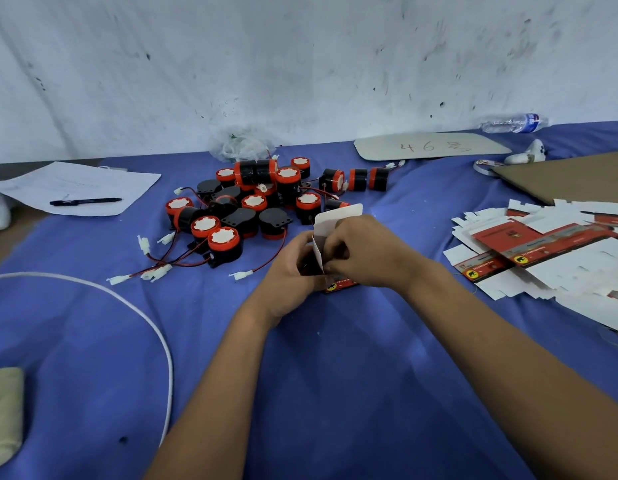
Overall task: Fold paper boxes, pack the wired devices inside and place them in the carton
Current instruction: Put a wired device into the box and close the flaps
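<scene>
A small red and white paper box [338, 216] stands on the blue cloth at the centre, its white top flap up. My left hand [293, 271] grips its left side. My right hand [366, 251] pinches a side flap at its open top. Something dark shows inside the box between my fingers; I cannot tell what it is. Behind it lies a pile of several black and red wired devices [252, 202] with white plugs. Flat unfolded box blanks [543, 251] are heaped at the right. A brown carton [577, 174] shows at the right edge.
A paper sheet [75, 188] with a black pen [86, 201] lies at the left. A white cord [127, 299] curves across the cloth. A cardboard piece marked 46 [429, 147], a water bottle [515, 123] and a plastic bag [241, 143] lie by the wall.
</scene>
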`<state>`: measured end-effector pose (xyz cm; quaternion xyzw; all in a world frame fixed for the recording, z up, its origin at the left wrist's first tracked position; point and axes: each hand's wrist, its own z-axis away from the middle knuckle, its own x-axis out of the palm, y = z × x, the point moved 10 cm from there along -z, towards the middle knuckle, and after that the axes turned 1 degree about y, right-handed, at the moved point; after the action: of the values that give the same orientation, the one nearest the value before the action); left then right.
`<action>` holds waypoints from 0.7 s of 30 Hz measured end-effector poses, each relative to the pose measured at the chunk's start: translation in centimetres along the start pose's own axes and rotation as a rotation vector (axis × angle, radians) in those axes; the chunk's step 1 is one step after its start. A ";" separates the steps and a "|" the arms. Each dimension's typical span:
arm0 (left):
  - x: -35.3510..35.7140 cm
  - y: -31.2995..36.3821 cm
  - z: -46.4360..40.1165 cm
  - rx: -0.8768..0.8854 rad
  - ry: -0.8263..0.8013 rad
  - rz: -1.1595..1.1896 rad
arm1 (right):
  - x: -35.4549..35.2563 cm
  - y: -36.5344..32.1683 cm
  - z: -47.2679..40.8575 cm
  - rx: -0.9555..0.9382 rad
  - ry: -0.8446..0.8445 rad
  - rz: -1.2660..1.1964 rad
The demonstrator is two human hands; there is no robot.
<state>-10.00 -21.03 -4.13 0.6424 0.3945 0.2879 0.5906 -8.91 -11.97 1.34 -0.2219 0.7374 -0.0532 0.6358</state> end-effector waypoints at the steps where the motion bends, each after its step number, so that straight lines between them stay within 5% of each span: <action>1: 0.0 0.0 0.0 0.001 -0.005 0.017 | -0.2 0.2 -0.1 0.023 0.021 0.007; 6: -0.3 -1.0 -0.6 -0.098 0.053 0.253 | -0.5 0.9 -0.9 0.156 0.090 0.074; 14: -1.0 -1.8 -1.1 -0.046 0.278 0.081 | -2.7 1.0 1.1 0.034 -0.064 -0.277; 17: -1.8 -2.1 -1.2 -0.036 0.374 0.049 | -6.2 4.7 2.6 0.120 0.343 -0.733; 19: -1.8 -2.0 -1.2 -0.014 0.416 -0.034 | -6.5 9.2 4.5 0.337 0.671 -0.841; 21: -1.7 -1.8 -1.1 0.001 0.439 -0.111 | -3.3 11.8 5.0 0.536 0.656 -0.905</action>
<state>-12.13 -21.89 -5.57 0.5420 0.5485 0.3874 0.5053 -6.86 0.98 -0.82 -0.3173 0.6881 -0.5666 0.3238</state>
